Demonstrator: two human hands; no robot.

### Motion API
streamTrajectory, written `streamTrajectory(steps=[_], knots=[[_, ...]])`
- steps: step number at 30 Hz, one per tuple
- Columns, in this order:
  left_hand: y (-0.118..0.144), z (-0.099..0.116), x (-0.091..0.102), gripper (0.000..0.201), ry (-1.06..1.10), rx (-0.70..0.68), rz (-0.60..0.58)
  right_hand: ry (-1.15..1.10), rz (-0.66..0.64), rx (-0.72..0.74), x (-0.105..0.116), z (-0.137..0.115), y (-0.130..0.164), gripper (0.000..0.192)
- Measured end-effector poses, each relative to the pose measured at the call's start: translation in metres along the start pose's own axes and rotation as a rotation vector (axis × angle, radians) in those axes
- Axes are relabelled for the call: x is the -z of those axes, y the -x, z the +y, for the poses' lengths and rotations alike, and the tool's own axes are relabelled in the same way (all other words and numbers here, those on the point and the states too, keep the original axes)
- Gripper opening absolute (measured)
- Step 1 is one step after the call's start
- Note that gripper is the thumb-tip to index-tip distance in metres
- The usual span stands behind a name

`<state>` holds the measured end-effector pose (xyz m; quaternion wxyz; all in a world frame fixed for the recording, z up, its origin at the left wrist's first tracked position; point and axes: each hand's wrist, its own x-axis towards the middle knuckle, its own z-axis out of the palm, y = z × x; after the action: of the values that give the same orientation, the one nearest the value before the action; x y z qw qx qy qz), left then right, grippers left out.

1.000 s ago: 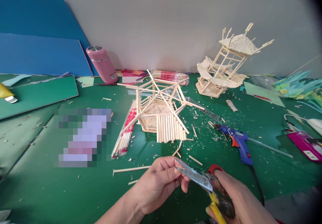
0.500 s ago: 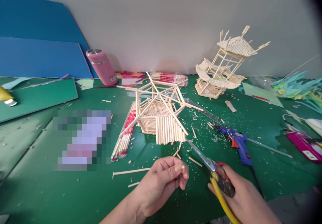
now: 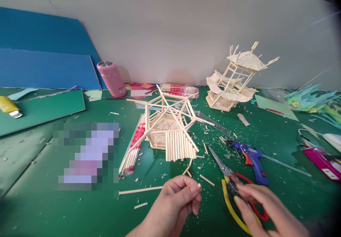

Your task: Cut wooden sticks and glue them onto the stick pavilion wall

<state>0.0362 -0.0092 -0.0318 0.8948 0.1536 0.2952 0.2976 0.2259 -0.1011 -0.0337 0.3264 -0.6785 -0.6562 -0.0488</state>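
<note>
My left hand [image 3: 179, 199] is closed in a pinch on a thin wooden stick [image 3: 199, 185]; only its pale tip shows past the thumb. My right hand [image 3: 262, 205] has its fingers apart at the handles of a pair of scissors [image 3: 222, 164], one handle yellow and one red. The scissors lie on the table, blades nearly together, pointing away from me. Beyond my hands stands a six-sided stick frame [image 3: 157, 132], a row of sticks [image 3: 181, 146] covering one front panel. A long stick [image 3: 141, 190] and a short offcut [image 3: 140, 205] lie left of my left hand.
A blue glue gun [image 3: 249, 155] lies right of the scissors. Packs of sticks [image 3: 134, 144] lie beside and behind the frame. A finished-looking stick pavilion [image 3: 231, 81] and a pink flask [image 3: 113, 79] stand near the wall. Scraps litter the green table [image 3: 101, 212].
My right hand has loosened from the scissors, which have come down onto the table, away from the frame. My left hand keeps its pinch and shifts slightly right. The view has tilted up a little.
</note>
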Motion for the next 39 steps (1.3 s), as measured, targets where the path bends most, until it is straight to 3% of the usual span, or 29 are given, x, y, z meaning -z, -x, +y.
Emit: streamTrajectory(steps=[3, 6, 10, 16, 24, 29, 34, 39], knots=[[0.001, -0.004, -0.006, 0.018, 0.006, 0.028, -0.031, -0.159, -0.042, 0.167, -0.014, -0.030, -0.019, 0.023], [-0.001, -0.007, -0.005, 0.021, 0.015, 0.001, -0.100, -0.339, -0.051, 0.169, -0.025, -0.045, -0.033, 0.024], [-0.003, -0.005, 0.002, 0.020, -0.005, -0.014, -0.167, -0.452, -0.132, 0.235, -0.030, -0.042, -0.042, 0.027], [-0.002, 0.004, 0.004, 0.019, -0.159, -0.050, -0.120, -0.510, -0.203, 0.260, -0.031, -0.035, -0.046, 0.029], [-0.006, 0.004, -0.006, 0.022, -0.148, -0.171, -0.079, -0.285, 0.064, 0.282, -0.036, -0.039, -0.042, 0.026], [-0.008, 0.003, -0.006, 0.025, -0.287, -0.250, 0.018, -0.207, 0.121, 0.352, -0.039, -0.038, -0.043, 0.029], [-0.004, 0.010, -0.014, 0.030, -0.471, -0.314, 0.062, -0.240, 0.210, 0.289, -0.042, -0.043, -0.048, 0.017], [-0.005, 0.014, -0.019, 0.033, -0.477, -0.331, 0.087, -0.281, 0.208, 0.279, -0.042, -0.044, -0.050, 0.018]])
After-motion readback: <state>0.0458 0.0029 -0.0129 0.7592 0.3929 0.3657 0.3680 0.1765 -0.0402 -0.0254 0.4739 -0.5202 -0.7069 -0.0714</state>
